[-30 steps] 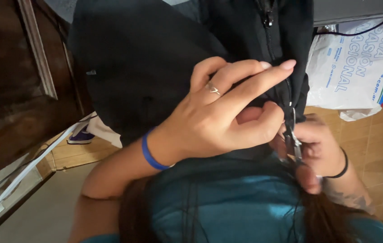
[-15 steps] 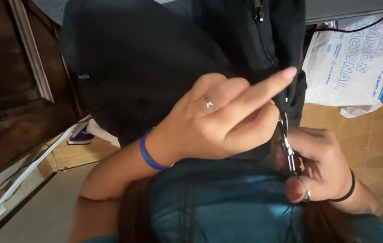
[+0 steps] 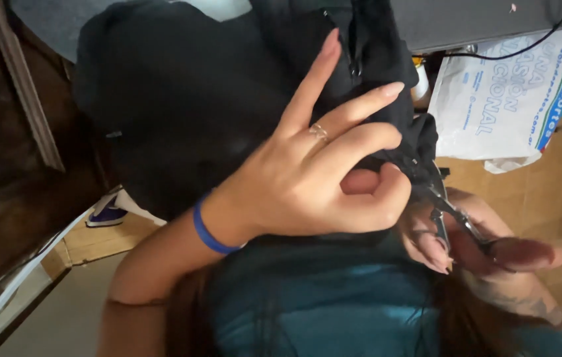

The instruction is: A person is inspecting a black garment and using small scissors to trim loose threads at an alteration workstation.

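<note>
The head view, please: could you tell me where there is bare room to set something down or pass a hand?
Free: the pale floor at lower left, between the dark wood panel and the left forearm; also the tan tiles below the white bag. Crowded: the middle, where the left hand pinches the black garment and the right hand holds small scissors against it.

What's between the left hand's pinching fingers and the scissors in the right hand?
In the head view, a fold of black fabric runs from the left hand to the scissors in the right hand.
</note>
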